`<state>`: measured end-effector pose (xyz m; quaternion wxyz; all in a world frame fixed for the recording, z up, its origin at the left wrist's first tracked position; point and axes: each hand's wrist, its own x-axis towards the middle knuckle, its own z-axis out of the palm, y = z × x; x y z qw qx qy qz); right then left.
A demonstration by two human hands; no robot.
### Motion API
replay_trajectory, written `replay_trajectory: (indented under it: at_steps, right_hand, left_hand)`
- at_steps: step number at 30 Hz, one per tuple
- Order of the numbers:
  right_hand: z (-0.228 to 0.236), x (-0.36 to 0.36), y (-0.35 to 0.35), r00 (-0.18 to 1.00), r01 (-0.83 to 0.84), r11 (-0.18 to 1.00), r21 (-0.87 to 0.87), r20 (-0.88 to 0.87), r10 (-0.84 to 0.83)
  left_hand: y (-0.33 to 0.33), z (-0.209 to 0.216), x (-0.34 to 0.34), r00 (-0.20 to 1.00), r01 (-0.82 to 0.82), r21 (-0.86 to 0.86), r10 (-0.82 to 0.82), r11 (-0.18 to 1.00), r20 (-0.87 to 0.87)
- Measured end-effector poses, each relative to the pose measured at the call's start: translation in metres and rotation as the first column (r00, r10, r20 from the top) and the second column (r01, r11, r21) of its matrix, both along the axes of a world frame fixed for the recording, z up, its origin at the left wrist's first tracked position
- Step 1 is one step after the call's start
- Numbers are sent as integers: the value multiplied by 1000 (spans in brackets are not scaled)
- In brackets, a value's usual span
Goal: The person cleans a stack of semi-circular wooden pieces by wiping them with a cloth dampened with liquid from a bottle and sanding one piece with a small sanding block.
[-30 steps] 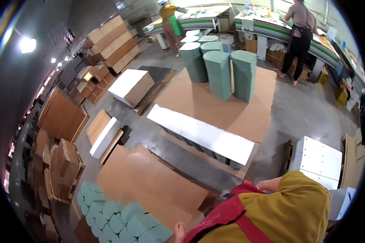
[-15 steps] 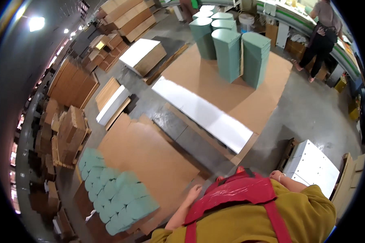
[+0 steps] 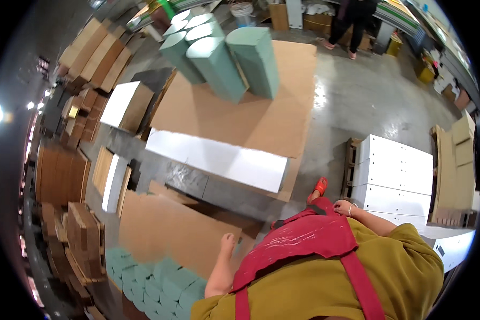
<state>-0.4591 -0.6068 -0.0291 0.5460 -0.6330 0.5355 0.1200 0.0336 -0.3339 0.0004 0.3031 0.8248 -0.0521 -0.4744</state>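
My left hand (image 3: 228, 244) hangs low in front of me, above the edge of a brown cardboard sheet (image 3: 165, 229). Its fingers look loosely bent and I see nothing in them. My right hand (image 3: 344, 207), with a bracelet at the wrist, is beside the red apron (image 3: 304, 240); its fingers are mostly turned from view. Green rounded pieces (image 3: 154, 280) lie packed together on the near left cardboard. Tall green stacks with rounded tops (image 3: 216, 64) stand on a farther cardboard sheet (image 3: 288, 112). Along that sheet's near edge lies a long white panel (image 3: 218, 160).
White panels with small holes (image 3: 394, 165) are stacked on a pallet at my right. Boxes and pallets (image 3: 64, 173) line the left side. A white-topped block (image 3: 125, 104) stands farther off. At the back, a person (image 3: 352, 24) stands by a long workbench (image 3: 397, 18).
My view has turned right and moved onward. The green stacks have shifted left in the picture, the white panels look nearer, and one foot in a red sandal shows ahead.
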Motion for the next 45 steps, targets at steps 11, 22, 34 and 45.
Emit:
replay_trajectory:
  at_steps: [11,22,34,45]
  right_hand:
    - [34,-256,-72,722,691,694,204,-255,-644]
    - [-66,-386,6,827,503,864,20,-303,-474]
    - [-12,-280,-200,743,669,726,158,-156,-651]
    - [-22,-264,-400,512,830,432,353,-177,-840]
  left_hand:
    - [-346,24,24,663,502,11,-392,865,638]
    - [-637,67,-160,656,755,-455,-535,472,532]
    - [-748,-26,-142,361,932,-133,-899,337,246]
    - [-1037,119,-375,-70,969,-169,-854,-181,515]
